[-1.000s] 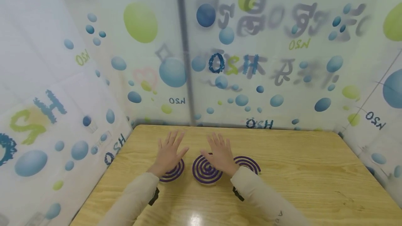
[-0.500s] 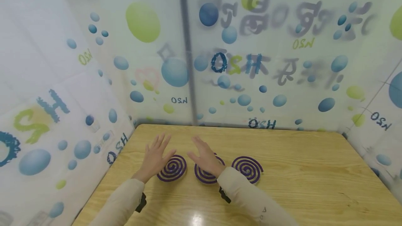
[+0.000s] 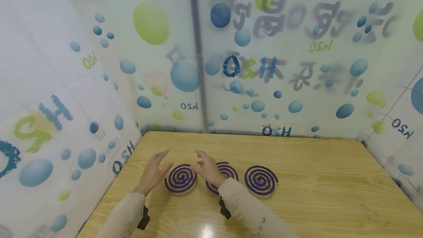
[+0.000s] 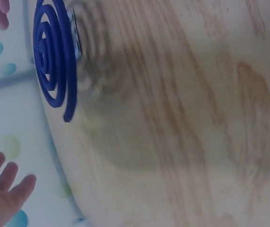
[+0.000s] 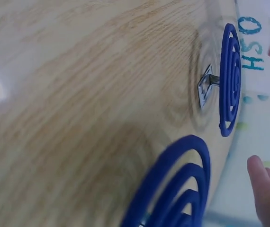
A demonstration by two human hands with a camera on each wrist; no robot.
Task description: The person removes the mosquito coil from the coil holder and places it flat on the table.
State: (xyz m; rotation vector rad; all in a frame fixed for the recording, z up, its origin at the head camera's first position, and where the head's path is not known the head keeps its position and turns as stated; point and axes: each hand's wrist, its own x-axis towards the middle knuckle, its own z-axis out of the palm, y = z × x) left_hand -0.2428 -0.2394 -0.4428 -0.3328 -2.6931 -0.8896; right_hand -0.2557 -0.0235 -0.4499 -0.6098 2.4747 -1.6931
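I have the left grip [image 3: 151, 173] and right grip [image 3: 209, 169], thumbs and fingers apart, flanking the left coil [image 3: 181, 177] of three, all purple-blue spirals lined up nearer the tabletop's [image 3: 324, 186] left edge than its right, at least one raised on a metal stand [image 5: 214, 80].

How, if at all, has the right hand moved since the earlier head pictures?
Yes, leftward: a second ago the right hand covered the upper right of the middle coil; now it hides part of the coil's left side.
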